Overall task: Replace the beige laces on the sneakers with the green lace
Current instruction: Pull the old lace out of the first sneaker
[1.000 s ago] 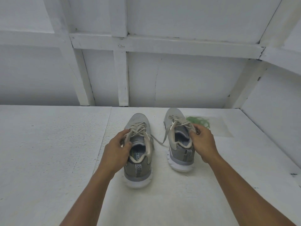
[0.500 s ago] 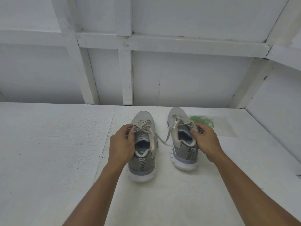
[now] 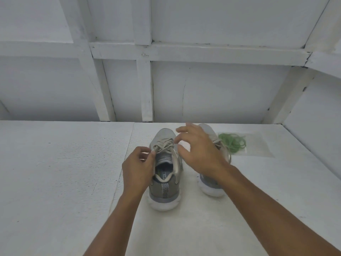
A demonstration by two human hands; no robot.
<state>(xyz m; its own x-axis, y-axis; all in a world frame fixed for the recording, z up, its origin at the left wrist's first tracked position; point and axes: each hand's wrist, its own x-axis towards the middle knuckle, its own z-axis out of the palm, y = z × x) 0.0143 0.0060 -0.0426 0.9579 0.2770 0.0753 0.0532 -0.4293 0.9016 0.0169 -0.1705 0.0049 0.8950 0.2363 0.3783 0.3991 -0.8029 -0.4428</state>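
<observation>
two hands are in view over the white table (image 3: 64, 172). left hand (image 3: 137, 169): thumb and forefinger pinch the beige lace (image 3: 164, 145) near the top eyelets of the left sneaker (image 3: 166, 193), which stands upright, toe pointing away. right hand (image 3: 201, 152): fingers spread and loose, holding nothing, raised over the gap between the pair, hiding part of the right sneaker (image 3: 208, 183). green lace (image 3: 232, 143): coiled in a clear bag (image 3: 258, 145), flat on the table just right of the right sneaker.

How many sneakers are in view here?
2. One grey mesh sneaker stands centre, the left hand pinching its beige lace. The other grey sneaker stands right of it, partly hidden behind the right hand, near the coiled green lace.
</observation>
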